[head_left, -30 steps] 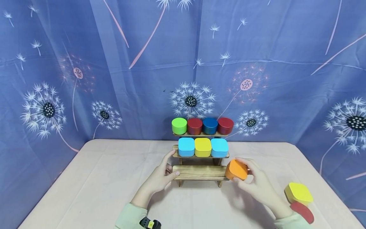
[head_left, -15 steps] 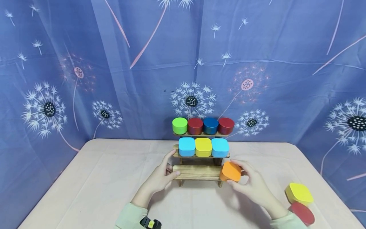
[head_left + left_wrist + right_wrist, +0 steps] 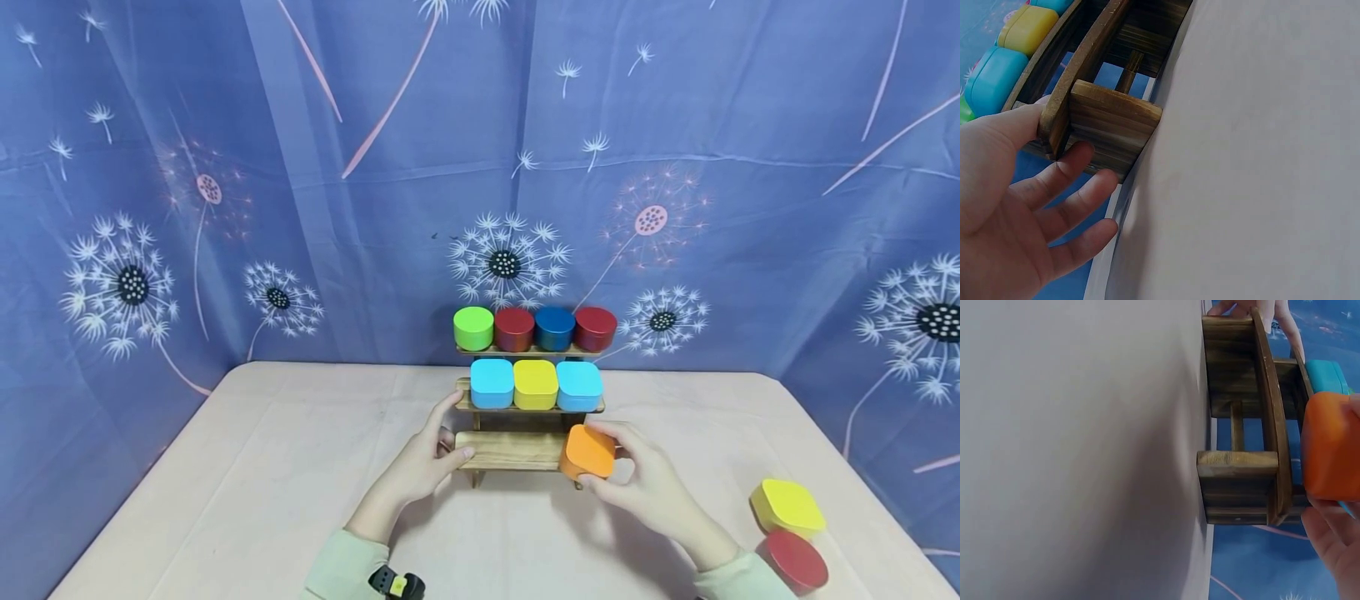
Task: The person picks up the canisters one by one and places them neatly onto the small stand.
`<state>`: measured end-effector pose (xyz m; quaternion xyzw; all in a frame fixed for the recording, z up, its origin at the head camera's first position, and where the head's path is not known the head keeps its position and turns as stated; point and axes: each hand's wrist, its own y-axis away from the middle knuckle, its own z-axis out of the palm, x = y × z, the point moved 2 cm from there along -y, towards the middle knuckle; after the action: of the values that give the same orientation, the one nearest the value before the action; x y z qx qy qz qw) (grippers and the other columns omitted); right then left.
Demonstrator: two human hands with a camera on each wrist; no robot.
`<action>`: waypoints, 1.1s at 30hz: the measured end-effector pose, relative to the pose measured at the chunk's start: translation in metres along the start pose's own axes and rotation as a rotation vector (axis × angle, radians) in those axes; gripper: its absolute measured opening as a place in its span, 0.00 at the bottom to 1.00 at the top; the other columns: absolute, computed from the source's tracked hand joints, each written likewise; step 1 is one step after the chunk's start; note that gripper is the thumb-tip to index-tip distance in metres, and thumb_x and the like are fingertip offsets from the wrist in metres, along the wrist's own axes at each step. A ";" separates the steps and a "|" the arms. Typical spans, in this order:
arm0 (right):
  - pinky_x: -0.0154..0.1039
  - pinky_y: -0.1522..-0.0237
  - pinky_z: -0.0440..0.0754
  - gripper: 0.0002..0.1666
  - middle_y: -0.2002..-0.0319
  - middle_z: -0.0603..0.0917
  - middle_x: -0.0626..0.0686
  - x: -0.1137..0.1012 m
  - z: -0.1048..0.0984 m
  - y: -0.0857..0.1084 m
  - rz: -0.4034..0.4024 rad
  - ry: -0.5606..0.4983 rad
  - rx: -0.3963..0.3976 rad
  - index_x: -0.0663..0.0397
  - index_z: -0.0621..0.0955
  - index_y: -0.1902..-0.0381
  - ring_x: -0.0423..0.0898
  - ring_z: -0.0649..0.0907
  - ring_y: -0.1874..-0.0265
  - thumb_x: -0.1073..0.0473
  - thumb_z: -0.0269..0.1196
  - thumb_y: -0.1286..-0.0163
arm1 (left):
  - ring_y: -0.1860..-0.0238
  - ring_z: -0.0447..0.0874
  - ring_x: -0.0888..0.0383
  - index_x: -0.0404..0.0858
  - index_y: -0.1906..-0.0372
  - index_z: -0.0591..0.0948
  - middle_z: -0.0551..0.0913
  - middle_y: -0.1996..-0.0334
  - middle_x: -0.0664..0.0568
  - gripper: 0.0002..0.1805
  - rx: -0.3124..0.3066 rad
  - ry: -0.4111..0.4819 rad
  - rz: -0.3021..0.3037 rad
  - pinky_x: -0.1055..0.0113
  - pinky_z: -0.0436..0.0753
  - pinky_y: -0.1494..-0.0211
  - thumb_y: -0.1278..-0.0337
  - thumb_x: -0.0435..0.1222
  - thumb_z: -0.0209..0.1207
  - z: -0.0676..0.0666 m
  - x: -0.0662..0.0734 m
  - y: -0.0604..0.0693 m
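Observation:
My right hand (image 3: 651, 483) grips an orange rounded-square tin box (image 3: 588, 452) between thumb and fingers. It is tilted over the right end of the lowest step of a three-step wooden stand (image 3: 510, 450). In the right wrist view a narrow gap shows between the orange box (image 3: 1333, 447) and the step. My left hand (image 3: 416, 467) holds the stand's left end, its thumb at the lowest step and a finger reaching the middle step. In the left wrist view the other fingers of that hand (image 3: 1016, 206) are loosely bent beside the stand (image 3: 1113, 119).
Two light-blue boxes, one at the left (image 3: 492, 384), flank a yellow box (image 3: 536, 385) on the middle step. Round tins in green (image 3: 473, 328), red and blue (image 3: 555, 328) fill the top step. Another yellow box (image 3: 787, 507) and a red round tin (image 3: 795, 560) lie at the table's right.
My right hand has carried the orange box leftward, from beside the lowest step's right end to over it. The left hand has stayed on the stand.

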<state>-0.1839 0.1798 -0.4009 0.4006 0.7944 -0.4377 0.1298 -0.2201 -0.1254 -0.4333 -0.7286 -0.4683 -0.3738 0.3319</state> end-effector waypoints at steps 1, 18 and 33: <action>0.28 0.62 0.78 0.39 0.51 0.80 0.49 0.000 0.001 0.000 0.005 0.004 -0.007 0.56 0.77 0.43 0.34 0.76 0.60 0.64 0.77 0.57 | 0.72 0.71 0.60 0.62 0.27 0.46 0.74 0.71 0.52 0.43 -0.001 -0.001 -0.001 0.69 0.74 0.68 0.39 0.42 0.59 0.000 0.000 0.000; 0.34 0.58 0.80 0.36 0.49 0.80 0.47 -0.004 0.013 -0.006 0.063 0.103 -0.053 0.52 0.77 0.45 0.38 0.77 0.54 0.57 0.77 0.54 | 0.70 0.71 0.59 0.62 0.27 0.46 0.73 0.70 0.51 0.43 -0.006 -0.009 -0.012 0.69 0.74 0.67 0.38 0.43 0.59 0.000 0.002 -0.002; 0.20 0.45 0.68 0.32 0.49 0.78 0.50 -0.002 0.012 -0.008 -0.047 0.110 -0.067 0.49 0.79 0.50 0.44 0.76 0.50 0.57 0.77 0.55 | 0.73 0.71 0.61 0.62 0.27 0.47 0.73 0.72 0.51 0.44 0.000 0.001 -0.007 0.70 0.74 0.69 0.40 0.42 0.60 0.000 0.001 -0.001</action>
<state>-0.1906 0.1665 -0.4022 0.4007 0.8237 -0.3912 0.0892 -0.2209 -0.1246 -0.4319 -0.7267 -0.4706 -0.3753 0.3310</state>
